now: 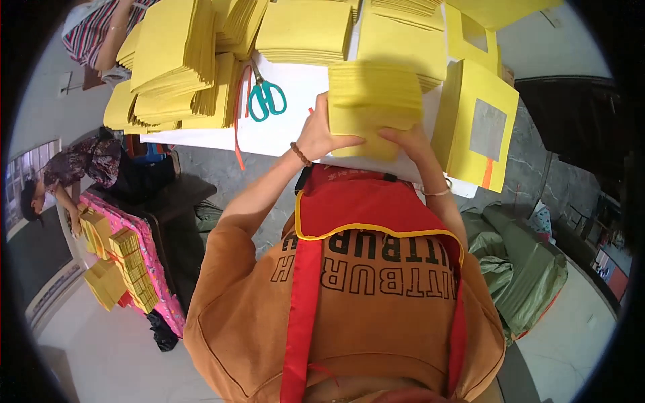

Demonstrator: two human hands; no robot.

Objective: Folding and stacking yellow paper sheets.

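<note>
- white table (282, 127) fills the upper middle of the view, its near edge running in front of the person; grey stone-look floor (537, 168) shows past the table's right end and below its left part
- heaps of yellow sheets (181, 60) cover the far-left part of the table, more piles (306, 30) along the far edge, bare white only in the middle and near edge
- green sacks (521, 269) lie on the floor off the table's right end
- second low table with pink patterned cover (158, 269) stands well left, rows of small yellow bundles (131, 262) on it; another person (74, 168) bends over its far end
- yellow folders with grey square windows (480, 127) lean at the table's right edge
- yellow paper stack (369, 107) sits upright on the near edge, middle-right of the table
- left hand (321, 138) wrapped around the stack's left side, thumb across the front
- right hand (410, 141) closed on the stack's lower right corner, fingers across the front
- teal-handled scissors (265, 97) lie on bare tabletop just left of the stack, beside an orange strap (236, 127) hanging over the near edge
</note>
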